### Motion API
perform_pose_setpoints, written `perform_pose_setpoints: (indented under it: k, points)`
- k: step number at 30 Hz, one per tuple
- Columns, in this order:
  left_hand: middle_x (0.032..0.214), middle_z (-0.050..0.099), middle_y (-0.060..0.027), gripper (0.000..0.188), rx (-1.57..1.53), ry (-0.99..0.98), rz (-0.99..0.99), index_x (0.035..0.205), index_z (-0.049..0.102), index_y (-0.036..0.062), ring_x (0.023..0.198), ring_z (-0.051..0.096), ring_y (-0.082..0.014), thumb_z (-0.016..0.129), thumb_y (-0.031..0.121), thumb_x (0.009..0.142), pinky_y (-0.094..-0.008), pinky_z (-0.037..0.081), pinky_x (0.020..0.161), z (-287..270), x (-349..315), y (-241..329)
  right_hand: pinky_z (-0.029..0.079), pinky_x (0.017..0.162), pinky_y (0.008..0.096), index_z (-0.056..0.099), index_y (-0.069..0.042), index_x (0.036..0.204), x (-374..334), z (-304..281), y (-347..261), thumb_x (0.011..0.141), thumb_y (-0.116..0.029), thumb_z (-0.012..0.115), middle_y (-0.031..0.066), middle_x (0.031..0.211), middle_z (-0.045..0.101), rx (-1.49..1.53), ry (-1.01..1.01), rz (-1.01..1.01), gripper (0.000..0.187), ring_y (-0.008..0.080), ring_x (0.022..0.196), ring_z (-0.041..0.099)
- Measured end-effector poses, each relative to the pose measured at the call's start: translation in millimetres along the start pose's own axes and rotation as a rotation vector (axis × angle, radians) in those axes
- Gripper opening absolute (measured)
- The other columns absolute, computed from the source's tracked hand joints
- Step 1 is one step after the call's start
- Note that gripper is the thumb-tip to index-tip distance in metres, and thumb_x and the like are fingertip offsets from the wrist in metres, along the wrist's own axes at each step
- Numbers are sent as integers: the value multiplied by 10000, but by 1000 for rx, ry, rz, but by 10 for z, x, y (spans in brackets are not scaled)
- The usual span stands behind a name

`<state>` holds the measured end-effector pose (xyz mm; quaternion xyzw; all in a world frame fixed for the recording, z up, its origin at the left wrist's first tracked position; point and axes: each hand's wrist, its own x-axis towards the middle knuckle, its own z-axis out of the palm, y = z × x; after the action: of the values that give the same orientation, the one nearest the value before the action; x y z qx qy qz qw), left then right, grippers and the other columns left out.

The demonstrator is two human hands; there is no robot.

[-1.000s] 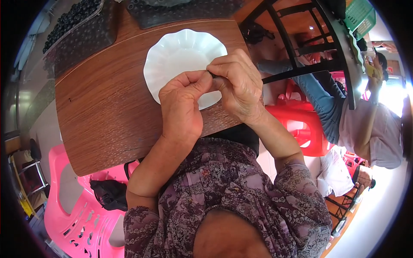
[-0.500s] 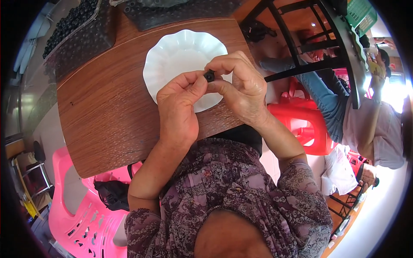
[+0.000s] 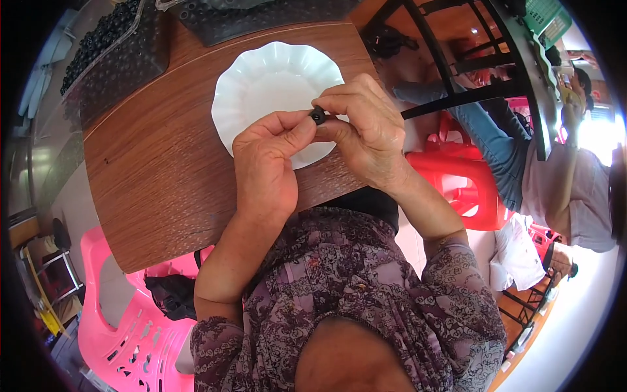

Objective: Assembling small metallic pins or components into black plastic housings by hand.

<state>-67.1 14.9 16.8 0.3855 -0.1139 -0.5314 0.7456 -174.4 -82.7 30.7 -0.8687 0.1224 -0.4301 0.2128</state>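
Left hand [image 3: 266, 160] and right hand [image 3: 372, 134] are meeting mid-frame, both closed at the fingertips, gripping a small black round part [image 3: 317, 115] between thumbs and fingers. Part is sitting just above frame centre, over the lower right of a white scalloped plate [image 3: 261, 88]. Plate is resting on the brown table [image 3: 157, 170]. Upper left, a see-through bin [image 3: 145, 55] is holding many dark round pieces. Pink chair [image 3: 98, 287] is standing lower left.
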Motion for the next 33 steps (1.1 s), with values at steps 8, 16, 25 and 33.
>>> perform_pose_setpoints:
  k: [8,16,25,33]
  points:
    - [820,639,-94,109,-5,16,-24,858,630,-80,774,579,-134,612,-1,784,-228,435,766,-24,1,-15,431,557,287,620,9,808,-4,9,42,503,23,730,94,753,610,38,-13,-26,324,220,665,545]
    - [897,635,-119,170,130,17,-30,933,597,-84,799,606,-190,573,63,853,-314,482,782,-43,17,38,453,591,316,612,6,799,17,79,35,520,26,725,88,748,602,61,-32,41,302,232,678,554]
    - [887,637,-137,171,420,87,542,995,584,-52,787,619,-186,577,46,855,-281,498,735,-286,71,831,456,644,326,643,-27,884,82,11,301,623,15,705,82,812,615,34,-127,200,272,219,721,555]
    - [950,622,-160,211,475,75,389,1027,588,-78,782,615,-183,566,5,834,-250,496,702,-506,84,1242,453,634,318,645,-45,884,140,149,200,622,28,705,75,792,612,106,-235,205,278,223,714,556]
